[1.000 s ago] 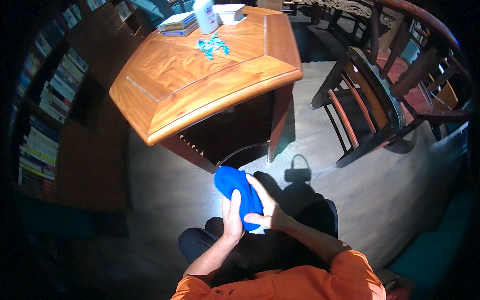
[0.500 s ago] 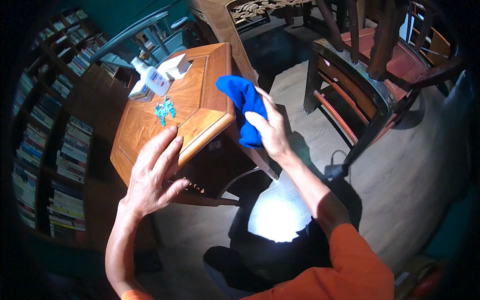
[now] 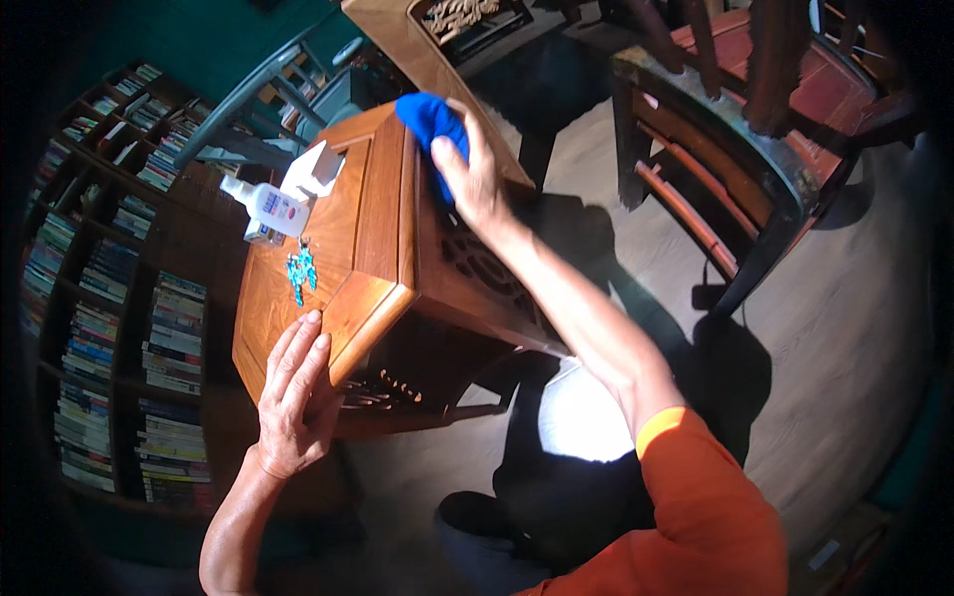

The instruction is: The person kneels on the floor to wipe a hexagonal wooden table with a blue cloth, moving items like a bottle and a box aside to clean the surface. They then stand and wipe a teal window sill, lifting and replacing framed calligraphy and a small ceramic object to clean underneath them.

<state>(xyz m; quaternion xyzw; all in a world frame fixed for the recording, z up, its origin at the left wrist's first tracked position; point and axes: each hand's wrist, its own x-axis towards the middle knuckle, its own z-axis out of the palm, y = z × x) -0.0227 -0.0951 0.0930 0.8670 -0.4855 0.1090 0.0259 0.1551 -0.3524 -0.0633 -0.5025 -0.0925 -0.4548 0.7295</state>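
Note:
My right hand (image 3: 479, 187) is closed around a blue cloth (image 3: 425, 116), pressing it over the far right edge of a wooden table (image 3: 383, 214). The tabletop is angular, with inlaid grain and carved openwork below its rim. At the near edge, my left hand (image 3: 293, 409) rests its stretched fingertips on the top; nothing is in it. Just beyond those fingers lies a small heap of turquoise beads (image 3: 301, 270). Behind the beads stand a white pump bottle (image 3: 281, 209), a small printed box (image 3: 262, 235) and a white box (image 3: 314, 171).
Dark wooden chairs (image 3: 715, 189) stand at the right, one with a red seat. Bookshelves (image 3: 119, 328) full of books line the left. A grey-blue chair (image 3: 238, 109) is behind the table, and a carved wooden frame (image 3: 427, 55) beyond it. Bright light falls on the floor (image 3: 586, 412).
My right hand has moved the cloth away from me along the table's right edge. The left hand stays at the near edge. The whole view has shifted and tilted somewhat.

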